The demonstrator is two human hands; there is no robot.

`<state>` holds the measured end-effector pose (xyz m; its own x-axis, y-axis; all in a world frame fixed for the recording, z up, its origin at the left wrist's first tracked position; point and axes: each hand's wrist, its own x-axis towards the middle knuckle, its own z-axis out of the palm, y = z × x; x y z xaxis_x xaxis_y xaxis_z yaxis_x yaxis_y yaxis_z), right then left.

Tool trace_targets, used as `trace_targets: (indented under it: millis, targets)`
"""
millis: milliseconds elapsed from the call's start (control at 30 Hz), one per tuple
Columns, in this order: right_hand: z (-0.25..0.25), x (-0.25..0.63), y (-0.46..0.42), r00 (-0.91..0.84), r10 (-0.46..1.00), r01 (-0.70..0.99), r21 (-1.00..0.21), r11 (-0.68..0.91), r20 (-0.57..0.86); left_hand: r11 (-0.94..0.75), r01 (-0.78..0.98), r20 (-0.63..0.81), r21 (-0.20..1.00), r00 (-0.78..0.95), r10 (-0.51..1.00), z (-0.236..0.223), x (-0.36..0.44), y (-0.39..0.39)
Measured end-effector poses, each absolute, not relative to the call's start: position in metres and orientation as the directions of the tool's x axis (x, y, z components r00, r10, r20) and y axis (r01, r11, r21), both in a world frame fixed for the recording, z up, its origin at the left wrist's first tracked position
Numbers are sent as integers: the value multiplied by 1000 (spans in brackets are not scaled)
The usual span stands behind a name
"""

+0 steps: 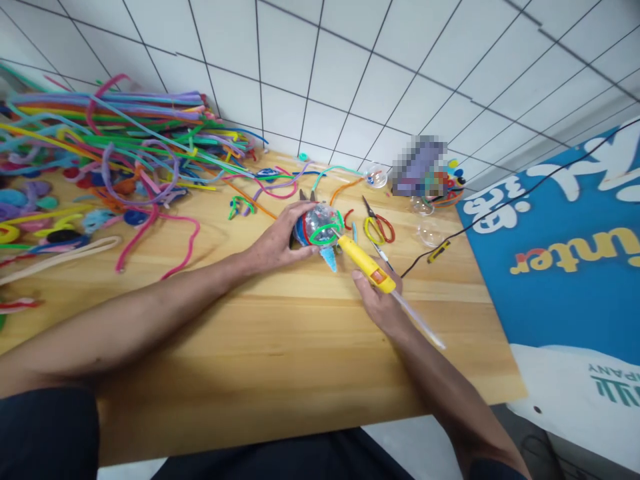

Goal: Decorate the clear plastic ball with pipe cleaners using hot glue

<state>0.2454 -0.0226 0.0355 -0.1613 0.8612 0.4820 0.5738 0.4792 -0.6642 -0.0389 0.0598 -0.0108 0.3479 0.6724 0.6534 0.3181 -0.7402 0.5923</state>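
Note:
Around the left side of a clear plastic ball [320,217] my left hand [280,235] is closed. The ball carries red and blue bands and a ring of green pipe cleaner [325,233]; a light blue pointed piece [329,259] sticks out below it. A yellow hot glue gun [367,263] is gripped in my right hand [383,297], its nozzle at the green ring. Whether the nozzle touches the ring I cannot tell. From the gun's rear juts a translucent glue stick [423,323]. Scissors [379,227] with red and yellow handles lie just beyond the gun.
A heap of colourful pipe cleaners [140,147] covers the table's left side. Clear plastic half-shells [431,233] and a yellow cutter [439,253] lie at the right, near a black cable [480,213]. White tiled wall [310,73] bounds the back; a blue printed board [565,247] stands right.

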Motion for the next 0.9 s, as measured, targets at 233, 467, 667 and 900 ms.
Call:
trace_targets:
  millis: [233, 467, 667, 900]
  targets:
    - [10, 253, -10, -377, 605, 654, -261, 710, 702, -731, 304, 640, 611, 353, 682, -11, -37, 62]
    - [6, 265, -18, -315, 741, 766, -302, 567, 593, -729, 295, 648, 617, 334, 684, -11, -33, 64]
    - [11, 271, -23, -249, 901, 869, -330, 370, 355, -727, 277, 649, 628, 329, 686, -12, -30, 60]
    - [-5, 274, -24, -178, 939, 873, -393, 288, 293, -713, 289, 629, 639, 338, 700, -10, -31, 57]
